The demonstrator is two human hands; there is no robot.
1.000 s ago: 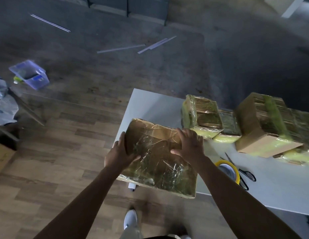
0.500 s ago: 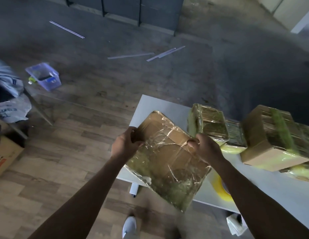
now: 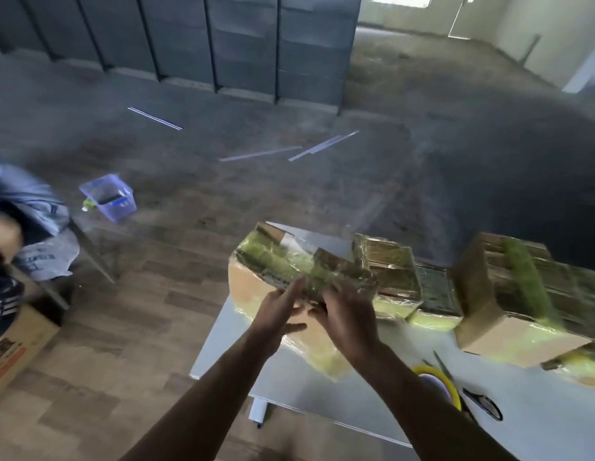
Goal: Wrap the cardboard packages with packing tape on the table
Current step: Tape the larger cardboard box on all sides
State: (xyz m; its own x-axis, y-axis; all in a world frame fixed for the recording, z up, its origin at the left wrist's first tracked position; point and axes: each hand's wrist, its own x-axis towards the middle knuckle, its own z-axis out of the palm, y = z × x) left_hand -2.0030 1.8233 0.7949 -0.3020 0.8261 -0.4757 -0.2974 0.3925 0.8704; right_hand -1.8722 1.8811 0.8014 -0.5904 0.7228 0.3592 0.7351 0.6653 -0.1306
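Package (image 3: 253, 287) is tipped up on edge at the near-left corner of the worktop (image 3: 322, 394), low corner apparently resting on it, tape-covered side up and away from the person. Left hand (image 3: 278, 312) is flat on the near cardboard face, fingers straight, touching not gripping. Right hand (image 3: 351, 319) is just beside it, thumb on the near face and fingers hooked over the taped top edge, holding it; blur hides the exact curl. Tape roll (image 3: 447, 380) and scissors (image 3: 482, 402) lie right of the right forearm, neither one held. Other packages (image 3: 392, 271) sit just past the right hand, already wrapped. The step looks like turning and checking or smoothing the wrap. To do it well: steady the package with the right hand, run the left palm along the tape to press out wrinkles, look for bare cardboard, and turn it over the worktop, not past the edge.
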